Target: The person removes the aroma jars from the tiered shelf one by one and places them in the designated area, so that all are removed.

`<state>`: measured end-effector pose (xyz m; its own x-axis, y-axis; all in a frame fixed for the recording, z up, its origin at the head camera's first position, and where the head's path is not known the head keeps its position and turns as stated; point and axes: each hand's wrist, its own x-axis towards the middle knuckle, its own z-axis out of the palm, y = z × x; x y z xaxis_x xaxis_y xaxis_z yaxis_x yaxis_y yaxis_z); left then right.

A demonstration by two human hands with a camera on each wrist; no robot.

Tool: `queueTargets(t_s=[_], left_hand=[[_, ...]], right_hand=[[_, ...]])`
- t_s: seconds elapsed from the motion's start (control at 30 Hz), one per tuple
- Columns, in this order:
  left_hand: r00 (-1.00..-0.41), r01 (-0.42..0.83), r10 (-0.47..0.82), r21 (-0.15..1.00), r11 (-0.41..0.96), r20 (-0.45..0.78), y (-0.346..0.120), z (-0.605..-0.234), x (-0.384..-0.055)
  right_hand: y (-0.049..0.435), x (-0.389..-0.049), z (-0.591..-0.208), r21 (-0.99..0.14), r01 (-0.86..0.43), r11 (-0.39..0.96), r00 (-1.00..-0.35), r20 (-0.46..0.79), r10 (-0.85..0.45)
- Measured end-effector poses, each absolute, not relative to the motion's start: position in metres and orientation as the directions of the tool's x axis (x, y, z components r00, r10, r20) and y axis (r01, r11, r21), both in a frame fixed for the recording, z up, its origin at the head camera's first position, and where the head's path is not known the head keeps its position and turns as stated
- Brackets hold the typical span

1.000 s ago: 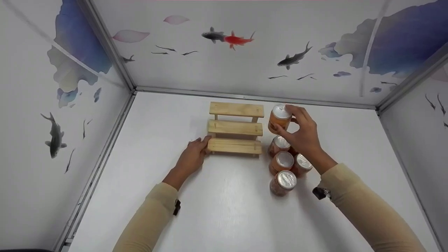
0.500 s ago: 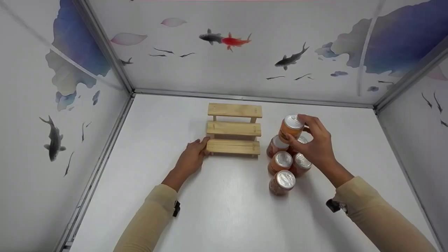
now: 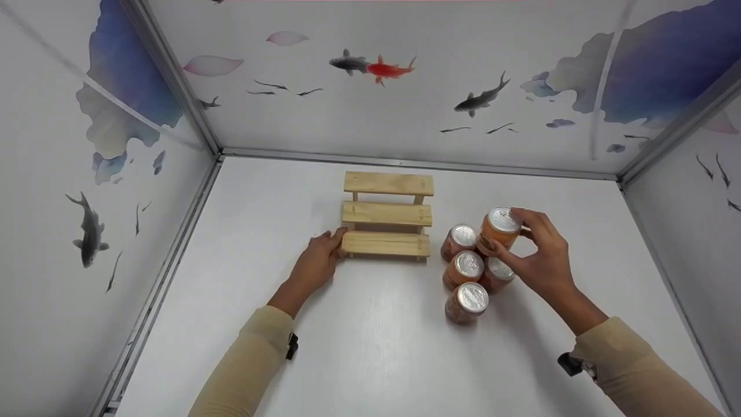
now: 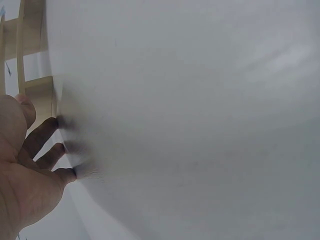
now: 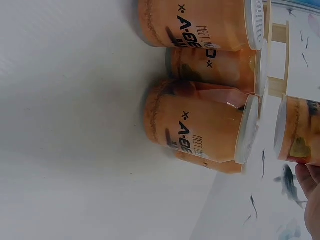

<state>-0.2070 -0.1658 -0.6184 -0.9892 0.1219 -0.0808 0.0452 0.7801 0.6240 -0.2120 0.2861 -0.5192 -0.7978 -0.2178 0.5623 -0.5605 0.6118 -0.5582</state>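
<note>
My right hand [image 3: 538,255] pinches an orange-labelled can [image 3: 496,234] with a silver pull-tab lid between thumb and fingers. It is held upright over the back right of a cluster of similar cans [image 3: 463,269], partly covering those below. In the right wrist view, the held can [image 5: 300,127] stands higher than the cluster cans [image 5: 200,120]. My left hand [image 3: 315,263] holds the left end of the lowest step of a three-step wooden stand [image 3: 386,214]. From the left wrist view, the thumb lies at the step's edge, while several fingertips [image 4: 60,147] reach the white tabletop.
The cluster stands right of the stand, its nearest can [image 3: 466,304] in front of the others. A white tabletop [image 3: 376,347] carries everything. White walls printed with fish rise along the back and both sides, with a metal rail [image 3: 399,163] at the back edge.
My right hand has carried the held can from beside the stand's top step rightward and toward me, over the back right of the cluster. The left hand and stand have stayed put.
</note>
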Motion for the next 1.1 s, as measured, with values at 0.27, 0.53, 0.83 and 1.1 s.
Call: queueTargets(t_s=[0.27,0.53,0.83,1.1], left_hand=[[-0.989,0.054,0.127,0.627,0.777,-0.072,-0.166,-0.618,-0.209],[-0.989,0.032,0.116,0.619,0.785,-0.097,-0.166,-0.621,-0.208],[-0.989,0.033,0.115,0.615,0.788,-0.095,-0.165,-0.619,-0.207],[-0.988,0.036,0.121,0.617,0.786,-0.096,-0.166,-0.618,-0.208]], right_hand=[[0.296,-0.194,-0.525,-0.552,-0.563,0.615,-0.791,0.576,-0.207],[0.302,-0.178,-0.531,-0.538,-0.586,0.606,-0.769,0.605,-0.207],[0.307,-0.166,-0.54,-0.514,-0.597,0.616,-0.755,0.62,-0.214],[0.311,-0.152,-0.541,-0.489,-0.605,0.629,-0.747,0.623,-0.234]])
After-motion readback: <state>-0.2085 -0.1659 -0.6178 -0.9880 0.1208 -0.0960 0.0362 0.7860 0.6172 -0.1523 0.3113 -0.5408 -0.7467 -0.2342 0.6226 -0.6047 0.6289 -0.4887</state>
